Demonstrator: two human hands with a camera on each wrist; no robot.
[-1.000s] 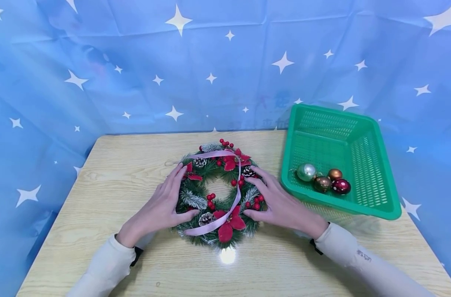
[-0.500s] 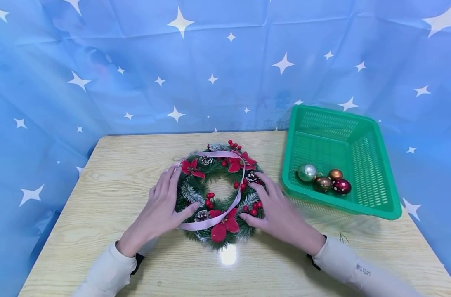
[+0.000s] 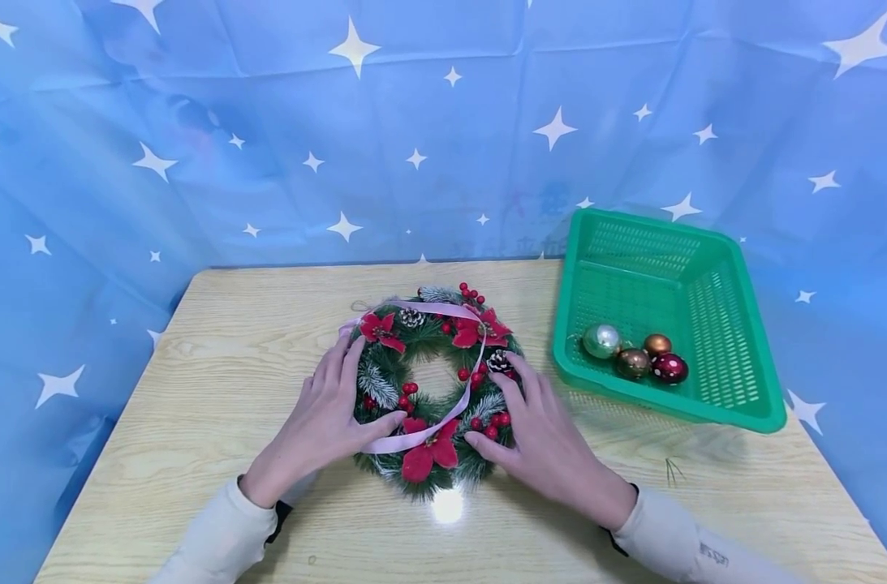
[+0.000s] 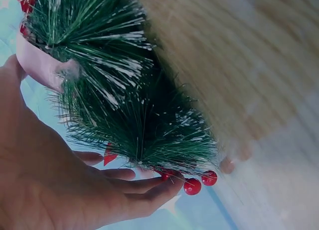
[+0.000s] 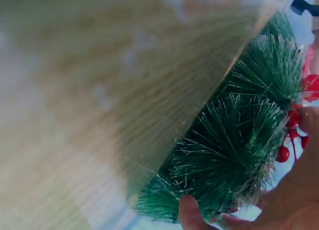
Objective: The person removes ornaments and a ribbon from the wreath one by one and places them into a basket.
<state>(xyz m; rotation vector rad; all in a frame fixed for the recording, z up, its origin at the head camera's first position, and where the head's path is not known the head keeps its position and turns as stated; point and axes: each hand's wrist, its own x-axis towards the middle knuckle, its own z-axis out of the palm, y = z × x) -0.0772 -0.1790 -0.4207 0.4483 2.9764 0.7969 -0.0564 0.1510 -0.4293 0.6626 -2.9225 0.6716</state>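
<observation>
A green Christmas wreath lies on the wooden table, trimmed with red poinsettias, red berries, pine cones and frosted sprigs. Across its face runs a loose pink ribbon. My left hand grips the wreath's left side, thumb on the front near the lower poinsettia. At the right side my right hand holds it, thumb by the lower right berries and fingers near a pine cone. Left wrist view: fingers curve along the needles beside red berries. In the right wrist view, a fingertip touches the green needles.
A green plastic basket stands at the right, holding several baubles: a silver one, brown ones and a dark red dotted one. Thin dark strands lie near the right sleeve. A starry blue cloth hangs behind the table.
The wreath has turned clockwise between my hands: its lower poinsettia has moved left and its top berries right. Both hands have stayed at its sides. The basket and baubles have stayed put.
</observation>
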